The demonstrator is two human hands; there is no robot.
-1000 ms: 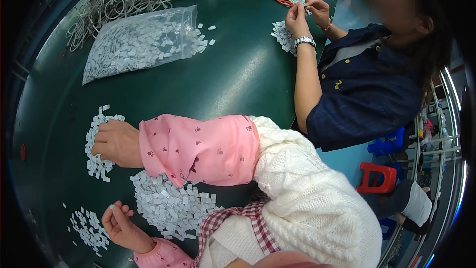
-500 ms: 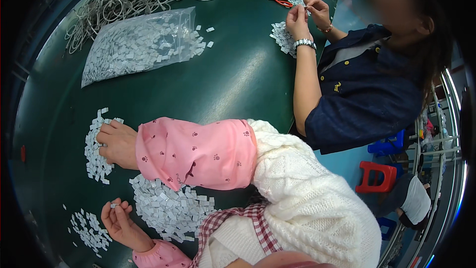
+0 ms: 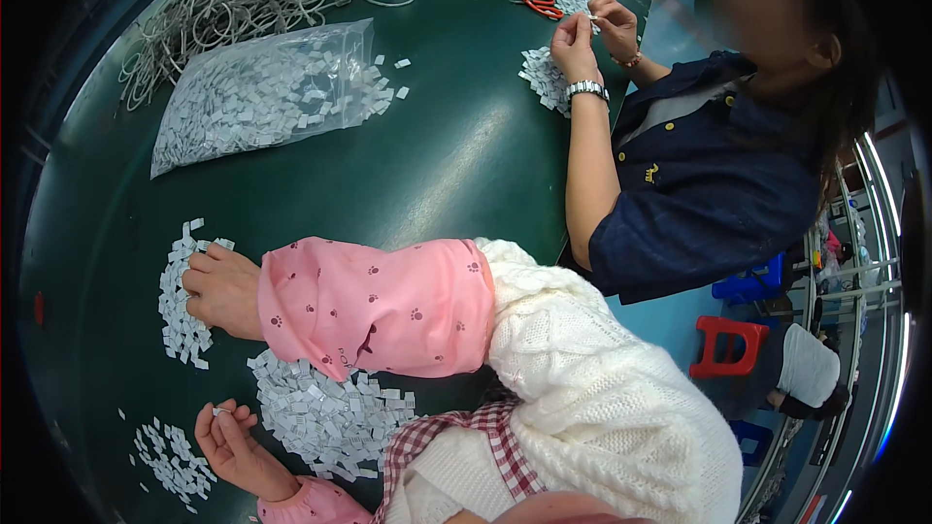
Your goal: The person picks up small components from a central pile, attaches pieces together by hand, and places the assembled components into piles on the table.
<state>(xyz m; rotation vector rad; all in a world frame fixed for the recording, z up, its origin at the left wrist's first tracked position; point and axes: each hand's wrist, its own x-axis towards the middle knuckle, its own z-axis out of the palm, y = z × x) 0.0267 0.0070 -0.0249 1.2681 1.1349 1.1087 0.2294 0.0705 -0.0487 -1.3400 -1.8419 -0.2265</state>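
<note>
Between the thumb and forefinger of my left hand is a small white rectangular piece, mostly covered by the fingertips. My right hand, in a pink sleeve cover, rests on the far-left pile of white pieces. Its fingers curl down into the pile, and whatever they pinch is hidden. A larger heap of white pieces lies between my two arms, partly under the right sleeve. Left of my left hand is a smaller, looser group of pieces.
A clear plastic bag full of white pieces lies farther back, beside a tangle of grey cables. At right, a co-worker handles a small piece near more piles and red-handled pliers. A red stool stands beyond the table.
The whole view has shifted slightly. My right hand stays on the far-left pile, its fingers a little more curled. My left hand still pinches the small piece, now turned and more covered.
</note>
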